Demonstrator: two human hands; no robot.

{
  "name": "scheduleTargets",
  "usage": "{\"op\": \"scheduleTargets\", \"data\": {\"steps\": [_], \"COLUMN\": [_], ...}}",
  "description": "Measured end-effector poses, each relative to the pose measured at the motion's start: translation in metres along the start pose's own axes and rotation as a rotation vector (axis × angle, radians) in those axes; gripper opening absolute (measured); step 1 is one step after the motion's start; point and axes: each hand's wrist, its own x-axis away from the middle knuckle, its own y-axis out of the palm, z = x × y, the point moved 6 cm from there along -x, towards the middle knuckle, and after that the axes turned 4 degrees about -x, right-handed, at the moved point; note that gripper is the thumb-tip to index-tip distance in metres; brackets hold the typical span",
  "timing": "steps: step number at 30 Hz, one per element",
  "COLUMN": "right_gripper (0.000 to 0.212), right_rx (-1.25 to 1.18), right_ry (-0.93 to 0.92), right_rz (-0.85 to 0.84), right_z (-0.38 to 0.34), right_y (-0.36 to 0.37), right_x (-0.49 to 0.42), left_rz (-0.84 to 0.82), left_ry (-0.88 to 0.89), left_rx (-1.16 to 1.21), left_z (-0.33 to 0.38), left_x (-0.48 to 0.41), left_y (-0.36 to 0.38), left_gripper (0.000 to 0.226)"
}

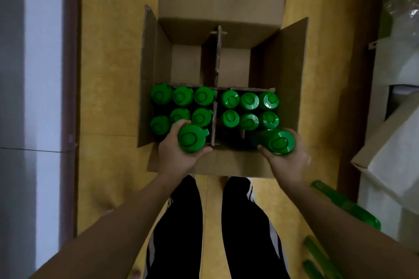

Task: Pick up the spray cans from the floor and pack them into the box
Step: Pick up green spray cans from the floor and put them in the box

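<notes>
An open cardboard box (281,56) stands on the yellow floor, split into four compartments by dividers. Several green-capped spray cans (249,101) stand upright in the two near compartments; the two far compartments hold nothing. My left hand (175,156) grips a green-capped can (191,138) above the near-left compartment's front edge. My right hand (286,161) grips another can (277,141), tilted, over the near-right compartment's front row.
More green spray cans (344,204) lie on the floor at the lower right, beside white cartons (390,156) along the right side. A dark door frame (70,97) and pale wall run down the left. My legs in black trousers (181,222) stand just behind the box.
</notes>
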Motion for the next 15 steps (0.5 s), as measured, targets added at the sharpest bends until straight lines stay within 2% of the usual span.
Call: {"op": "scheduleTargets", "data": {"steps": [7,10,15], "right_gripper": [0.074,0.072,0.071], "right_rx": [0.000,-0.026,-0.001], "right_ry": [0.072,0.077,0.091], "right_rz": [-0.017,-0.018,-0.001], "right_z": [0.033,0.040,0.057], "right_y": [0.031,0.041,0.047], "right_x": [-0.018,-0.024,-0.033], "left_rz": [-0.141,-0.119,-0.102], "left_ry": [-0.083,-0.126,-0.135], "left_rx": [-0.047,-0.061,-0.099], "left_z": [-0.054,-0.070,-0.077], "left_x": [-0.023,-0.033,-0.046], "left_y": [0.045,0.059,0.078], "left_gripper": [0.096,0.098,0.089]}}
